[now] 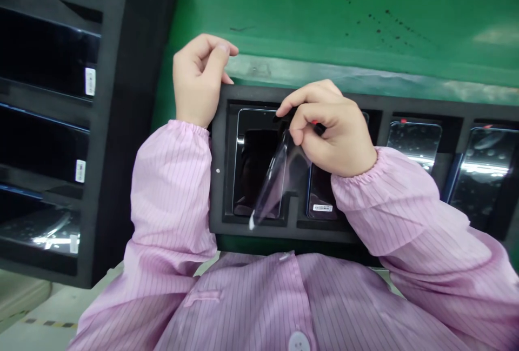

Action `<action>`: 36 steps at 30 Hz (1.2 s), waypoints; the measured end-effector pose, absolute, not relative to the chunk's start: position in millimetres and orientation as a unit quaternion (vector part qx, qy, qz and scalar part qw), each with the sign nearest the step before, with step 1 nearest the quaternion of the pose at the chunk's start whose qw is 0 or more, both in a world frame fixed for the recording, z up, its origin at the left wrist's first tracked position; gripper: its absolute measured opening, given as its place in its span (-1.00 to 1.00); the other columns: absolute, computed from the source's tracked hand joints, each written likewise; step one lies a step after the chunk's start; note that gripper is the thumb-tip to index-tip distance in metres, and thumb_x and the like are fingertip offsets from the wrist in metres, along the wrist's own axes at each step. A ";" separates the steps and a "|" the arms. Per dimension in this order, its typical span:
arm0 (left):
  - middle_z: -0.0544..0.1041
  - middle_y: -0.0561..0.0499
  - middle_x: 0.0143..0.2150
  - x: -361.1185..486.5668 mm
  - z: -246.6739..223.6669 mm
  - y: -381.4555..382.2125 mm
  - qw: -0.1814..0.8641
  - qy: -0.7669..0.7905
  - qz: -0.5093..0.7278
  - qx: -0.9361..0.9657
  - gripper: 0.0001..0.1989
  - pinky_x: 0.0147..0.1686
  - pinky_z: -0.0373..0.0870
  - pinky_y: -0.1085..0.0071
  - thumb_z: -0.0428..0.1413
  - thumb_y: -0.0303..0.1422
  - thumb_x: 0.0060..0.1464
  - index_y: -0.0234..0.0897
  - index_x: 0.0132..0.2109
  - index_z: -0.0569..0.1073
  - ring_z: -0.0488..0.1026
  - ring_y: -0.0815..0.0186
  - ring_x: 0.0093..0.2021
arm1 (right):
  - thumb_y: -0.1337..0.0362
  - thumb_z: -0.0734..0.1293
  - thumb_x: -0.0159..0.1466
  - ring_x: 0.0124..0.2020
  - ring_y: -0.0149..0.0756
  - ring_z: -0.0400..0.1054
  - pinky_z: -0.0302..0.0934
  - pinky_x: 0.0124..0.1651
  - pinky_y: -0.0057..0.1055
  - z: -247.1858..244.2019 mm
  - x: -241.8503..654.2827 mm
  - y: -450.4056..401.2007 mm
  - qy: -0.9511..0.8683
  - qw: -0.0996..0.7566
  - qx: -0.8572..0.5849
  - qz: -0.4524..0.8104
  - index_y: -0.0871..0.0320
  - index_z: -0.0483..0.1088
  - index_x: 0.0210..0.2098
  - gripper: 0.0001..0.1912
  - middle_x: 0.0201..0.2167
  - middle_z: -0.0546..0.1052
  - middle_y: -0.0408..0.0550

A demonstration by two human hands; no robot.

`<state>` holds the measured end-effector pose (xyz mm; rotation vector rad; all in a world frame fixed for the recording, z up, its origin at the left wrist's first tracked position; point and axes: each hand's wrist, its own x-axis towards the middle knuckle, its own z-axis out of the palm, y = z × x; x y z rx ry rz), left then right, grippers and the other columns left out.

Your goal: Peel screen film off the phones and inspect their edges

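Observation:
My right hand (332, 129) pinches the upper edge of a clear plastic film (270, 178) between thumb and index finger. The film hangs tilted over a phone (257, 161) with a dark screen, which lies in the leftmost slot of a black foam tray (251, 226). Partly hidden beneath my right hand, a second phone (322, 191) with a white label sits in the adjoining slot. At the tray's upper left corner, my left hand (200, 78) is loosely curled, fingers a little apart, with nothing visible in it.
Farther right in the tray are more phones, one (414, 143) partly behind my right sleeve and another (484, 172) near the frame edge. A black foam rack (125, 97) with several labelled phones stands at left. A green work surface (300, 10) extends behind the tray.

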<state>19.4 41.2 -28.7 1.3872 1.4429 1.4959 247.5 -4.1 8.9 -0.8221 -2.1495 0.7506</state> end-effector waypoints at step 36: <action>0.43 0.13 -0.64 17.7 -27.6 32.0 0.274 0.609 0.516 0.536 -0.81 -0.45 0.26 0.41 0.13 -0.46 0.12 -0.28 -0.31 0.67 0.37 0.41 -0.58 | 0.31 0.33 0.40 -0.18 -0.19 0.34 0.12 0.03 -0.15 14.3 314.5 -17.9 -0.859 0.156 -0.474 0.112 0.11 0.59 -0.21 -0.85 -0.26 0.51 -0.03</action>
